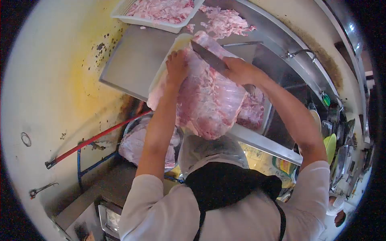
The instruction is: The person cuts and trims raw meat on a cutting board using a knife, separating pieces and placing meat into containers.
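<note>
A large slab of raw meat with ribs showing lies on a pale cutting board and reaches past the counter's front edge. My left hand rests on the upper left part of the meat, its fingers bent; whether they grip the meat is unclear. My right hand is closed around a large knife, whose dark blade points up and left over the top of the meat. Part of the knife's handle is hidden by the hand.
A white basket of trimmings stands at the back, with loose trimmings beside it. More meat lies at the right. Below left, a basin holds another large piece. A tap and a sink are at the right.
</note>
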A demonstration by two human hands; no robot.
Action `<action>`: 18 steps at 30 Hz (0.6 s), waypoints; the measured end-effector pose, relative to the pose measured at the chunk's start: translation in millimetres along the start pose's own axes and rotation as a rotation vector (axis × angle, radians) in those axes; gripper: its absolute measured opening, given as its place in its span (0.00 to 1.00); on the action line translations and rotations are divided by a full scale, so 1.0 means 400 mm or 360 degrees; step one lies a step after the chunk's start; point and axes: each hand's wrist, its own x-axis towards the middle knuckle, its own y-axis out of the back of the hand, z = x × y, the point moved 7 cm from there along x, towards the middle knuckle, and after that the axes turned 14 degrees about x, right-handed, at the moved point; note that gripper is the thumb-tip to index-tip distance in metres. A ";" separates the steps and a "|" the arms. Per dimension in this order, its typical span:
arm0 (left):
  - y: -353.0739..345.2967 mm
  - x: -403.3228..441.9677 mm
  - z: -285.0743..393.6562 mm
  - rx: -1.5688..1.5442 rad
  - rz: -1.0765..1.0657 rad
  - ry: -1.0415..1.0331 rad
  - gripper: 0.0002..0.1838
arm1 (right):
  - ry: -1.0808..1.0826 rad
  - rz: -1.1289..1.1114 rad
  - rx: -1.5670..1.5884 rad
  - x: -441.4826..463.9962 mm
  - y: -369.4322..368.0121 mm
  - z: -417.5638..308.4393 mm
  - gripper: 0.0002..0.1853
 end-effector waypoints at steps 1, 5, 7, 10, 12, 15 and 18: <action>0.000 -0.002 0.001 -0.0012 -0.0032 0.0044 0.21 | 0.0019 0.0006 0.0041 0.000 -0.009 0.000 0.13; -0.007 0.010 -0.006 -0.0127 -0.0120 0.0113 0.17 | -0.0152 -0.0055 0.0404 -0.050 -0.032 0.030 0.14; -0.025 0.006 -0.026 -0.0205 -0.0092 0.0089 0.16 | -0.0229 -0.0133 0.0653 -0.094 -0.039 0.064 0.14; -0.041 0.022 -0.038 -0.0283 -0.0025 0.0032 0.14 | -0.0257 -0.0094 0.0716 -0.100 -0.059 0.070 0.13; -0.056 0.028 -0.047 -0.0295 -0.0092 0.0082 0.13 | -0.0308 -0.0014 0.0802 -0.116 -0.097 0.058 0.12; -0.030 0.025 -0.044 -0.0533 -0.0098 0.0057 0.12 | -0.0301 0.0053 0.0984 -0.192 -0.171 0.066 0.11; -0.053 0.042 -0.049 -0.0458 0.0106 -0.0172 0.12 | -0.0297 0.0132 0.0993 -0.216 -0.203 0.084 0.11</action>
